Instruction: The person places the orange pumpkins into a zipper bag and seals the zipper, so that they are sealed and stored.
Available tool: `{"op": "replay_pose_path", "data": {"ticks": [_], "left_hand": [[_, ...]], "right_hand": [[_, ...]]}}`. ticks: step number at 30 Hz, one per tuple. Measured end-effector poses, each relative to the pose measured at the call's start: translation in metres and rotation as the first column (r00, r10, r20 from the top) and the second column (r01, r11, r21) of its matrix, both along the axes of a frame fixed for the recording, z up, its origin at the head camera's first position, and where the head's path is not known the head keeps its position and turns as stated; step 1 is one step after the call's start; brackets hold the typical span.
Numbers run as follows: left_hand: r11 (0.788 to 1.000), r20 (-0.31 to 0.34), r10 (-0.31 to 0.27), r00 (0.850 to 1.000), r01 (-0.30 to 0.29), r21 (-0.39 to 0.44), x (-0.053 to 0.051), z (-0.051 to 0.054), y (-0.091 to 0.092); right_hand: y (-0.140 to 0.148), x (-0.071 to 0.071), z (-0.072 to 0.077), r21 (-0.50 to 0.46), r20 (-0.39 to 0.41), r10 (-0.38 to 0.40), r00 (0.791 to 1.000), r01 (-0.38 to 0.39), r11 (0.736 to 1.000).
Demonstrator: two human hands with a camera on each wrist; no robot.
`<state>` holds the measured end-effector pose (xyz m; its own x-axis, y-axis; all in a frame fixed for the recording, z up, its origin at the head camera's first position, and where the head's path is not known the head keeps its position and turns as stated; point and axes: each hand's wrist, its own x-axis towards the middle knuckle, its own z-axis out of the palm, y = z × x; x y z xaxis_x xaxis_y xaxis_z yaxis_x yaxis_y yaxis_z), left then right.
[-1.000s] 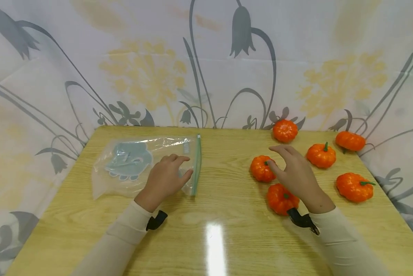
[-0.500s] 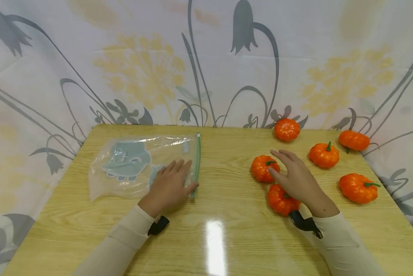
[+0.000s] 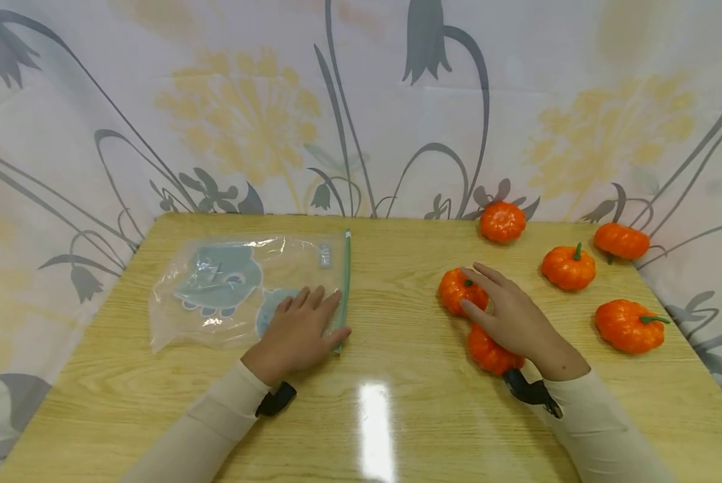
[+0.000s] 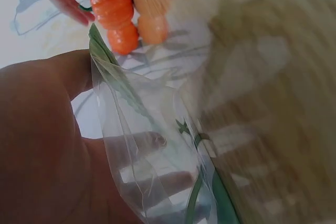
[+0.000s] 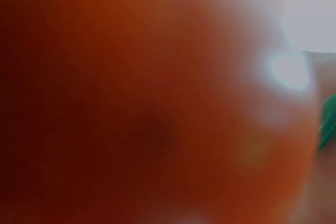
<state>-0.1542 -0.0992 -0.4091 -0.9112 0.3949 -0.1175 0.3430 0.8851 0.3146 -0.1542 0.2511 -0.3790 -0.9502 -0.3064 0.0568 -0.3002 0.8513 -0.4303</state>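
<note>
Fingers of the left hand (image 3: pixel 297 335) are spread over the bag (image 3: pixel 222 282) at left; those of the right hand (image 3: pixel 517 318) are parted over the left pumpkin (image 3: pixel 453 293), nothing seen gripped. The near pumpkin (image 3: pixel 490 353) is partly blocked by that hand; four pumpkins (image 3: pixel 568 270) are scattered far and right.
</note>
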Motion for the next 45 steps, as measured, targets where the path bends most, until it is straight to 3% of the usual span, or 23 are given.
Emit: {"op": "replay_pose_path", "data": {"ticks": [7, 17, 24, 33, 39, 45], "left_hand": [[0.999, 0.001, -0.034, 0.999, 0.034, 0.004, 0.006, 0.001, 0.003], [0.998, -0.028, -0.064, 0.998, 0.064, -0.004, 0.009, -0.001, 0.006], [0.997, -0.066, -0.066, 0.996, 0.069, 0.042, 0.010, 0.002, 0.013], [0.998, -0.058, -0.025, 0.998, 0.028, 0.063, 0.015, 0.002, 0.015], [0.997, -0.031, -0.021, 0.999, 0.023, 0.076, 0.015, 0.003, 0.018], [0.998, -0.012, -0.034, 0.999, 0.035, 0.048, 0.016, 0.003, 0.018]], "right_hand": [[0.001, 0.001, 0.000, 0.027, 0.069, 0.015, 0.998, -0.017, 0.999], [0.001, 0.001, 0.003, 0.065, 0.058, 0.056, 0.997, -0.060, 0.996], [-0.008, 0.001, 0.015, 0.155, 0.013, 0.080, 0.997, -0.081, 0.985], [-0.031, -0.005, 0.019, 0.240, 0.014, 0.106, 0.994, -0.106, 0.965], [-0.043, -0.002, 0.016, 0.246, -0.022, 0.086, 0.996, -0.078, 0.966], [-0.057, 0.004, 0.009, 0.190, -0.078, 0.068, 0.995, -0.052, 0.980]]}}
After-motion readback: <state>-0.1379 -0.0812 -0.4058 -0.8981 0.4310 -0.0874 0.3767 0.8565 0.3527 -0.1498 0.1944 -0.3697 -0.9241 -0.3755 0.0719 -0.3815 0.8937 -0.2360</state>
